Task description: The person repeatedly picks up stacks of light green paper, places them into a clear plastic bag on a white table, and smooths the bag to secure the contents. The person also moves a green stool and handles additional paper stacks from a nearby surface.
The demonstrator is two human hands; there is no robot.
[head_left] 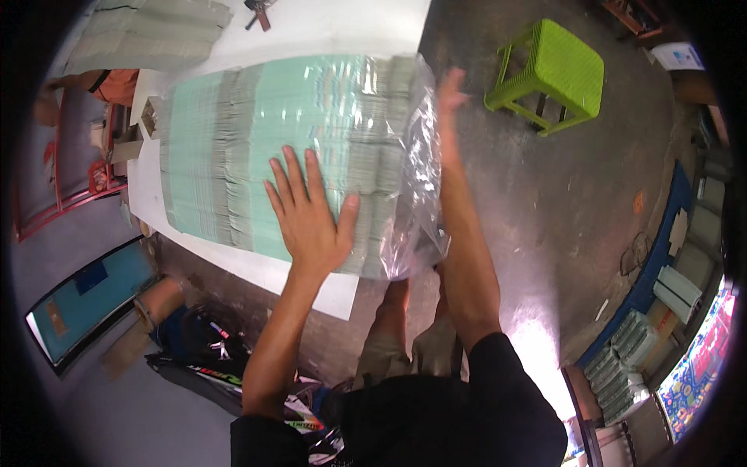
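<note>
A large block of stacked, pale green and grey flat items (288, 105) lies on the white table (338, 296). Clear plastic wrap (421, 167) covers it, with a loose, crinkled end on the right. My left hand (313, 226) rests flat on top of the block, fingers spread. Along the wrinkled plastic end stands my right hand (450, 97), its fingers stretched out and slightly blurred. That hand is beside the plastic, and whether its palm touches it is hard to see.
A green plastic stool (548, 74) stands on the floor at the far right. More stacked sheets (148, 35) and a small dark tool (259, 14) lie at the table's far side. At left is another person's arm (78, 80). Grey bundles (622, 358) line the right.
</note>
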